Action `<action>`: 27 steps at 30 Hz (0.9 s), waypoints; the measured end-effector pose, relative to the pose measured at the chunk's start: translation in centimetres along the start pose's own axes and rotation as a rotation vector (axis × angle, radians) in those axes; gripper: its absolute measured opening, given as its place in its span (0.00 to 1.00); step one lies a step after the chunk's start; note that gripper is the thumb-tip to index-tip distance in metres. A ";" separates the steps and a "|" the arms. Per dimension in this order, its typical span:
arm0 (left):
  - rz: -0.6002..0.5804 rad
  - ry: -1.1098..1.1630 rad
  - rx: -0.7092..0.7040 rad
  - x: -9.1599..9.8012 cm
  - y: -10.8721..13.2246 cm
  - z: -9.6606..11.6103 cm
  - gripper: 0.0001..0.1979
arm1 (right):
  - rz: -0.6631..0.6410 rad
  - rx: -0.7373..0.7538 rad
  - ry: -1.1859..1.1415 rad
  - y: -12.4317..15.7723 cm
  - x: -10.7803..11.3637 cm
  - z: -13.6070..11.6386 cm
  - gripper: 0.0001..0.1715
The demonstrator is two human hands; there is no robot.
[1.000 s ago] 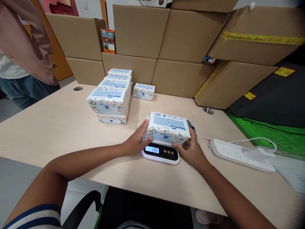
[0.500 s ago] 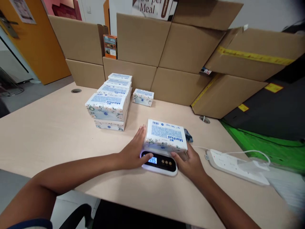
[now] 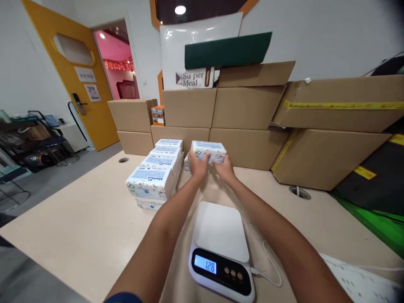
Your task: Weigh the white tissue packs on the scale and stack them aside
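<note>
Both my hands grip a tissue pack with a floral print at the back of the table. My left hand is closed round its left side, and my right hand holds its right side. Under it, another tissue pack is mostly hidden; I cannot tell whether the two touch. Left of my hands stand stacked tissue packs marked Manhua. Between my forearms sits a white digital scale, its plate bare and its lit display reading 1.28.
Large cardboard boxes are stacked along the table's back edge. A cable runs from the scale to the right, near a white power strip. A cable hole lies at the back right. A yellow door stands at the far left.
My hands have lifted the tissue pack off the scale and carried it to the back of the table. The scale's plate is now uncovered and its reading has changed. The view has tilted up.
</note>
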State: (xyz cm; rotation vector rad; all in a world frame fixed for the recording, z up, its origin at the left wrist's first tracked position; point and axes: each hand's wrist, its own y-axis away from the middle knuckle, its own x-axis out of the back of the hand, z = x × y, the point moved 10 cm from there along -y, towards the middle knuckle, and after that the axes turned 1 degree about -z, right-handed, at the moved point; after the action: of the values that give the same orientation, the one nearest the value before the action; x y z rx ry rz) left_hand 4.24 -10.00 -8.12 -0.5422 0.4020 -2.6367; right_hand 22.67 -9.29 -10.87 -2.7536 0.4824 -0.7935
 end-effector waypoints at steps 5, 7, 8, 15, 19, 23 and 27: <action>0.029 -0.118 0.166 2.2 -0.7 -4.1 0.34 | -0.126 0.060 0.123 0.8 -4.7 -1.0 0.34; 0.036 -0.148 0.192 2.3 -0.3 -4.7 0.40 | -0.119 0.092 0.181 1.1 -5.3 -1.9 0.39; 0.035 -0.162 0.200 2.1 0.0 -4.9 0.42 | -0.096 0.110 0.198 1.1 -5.3 -2.4 0.41; -0.052 -0.190 0.159 -0.8 0.3 -5.1 0.43 | -0.203 0.548 0.667 1.0 -6.9 -7.8 0.38; -0.130 -0.190 0.183 -1.7 0.9 -6.0 0.39 | -0.241 0.509 0.739 0.1 -7.8 -7.5 0.39; -0.225 -0.214 0.213 -2.5 3.7 -6.7 0.40 | -0.241 0.485 0.735 0.2 -8.3 -6.7 0.40; -0.448 -0.232 0.060 -3.4 7.5 -4.5 0.46 | -0.249 0.456 0.713 0.2 -7.7 -5.8 0.41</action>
State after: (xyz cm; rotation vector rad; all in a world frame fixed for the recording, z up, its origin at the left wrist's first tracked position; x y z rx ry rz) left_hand 7.72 -14.17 -15.77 -1.0066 0.1390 -2.9427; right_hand 13.30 -7.32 -9.78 -2.0735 0.0452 -1.7118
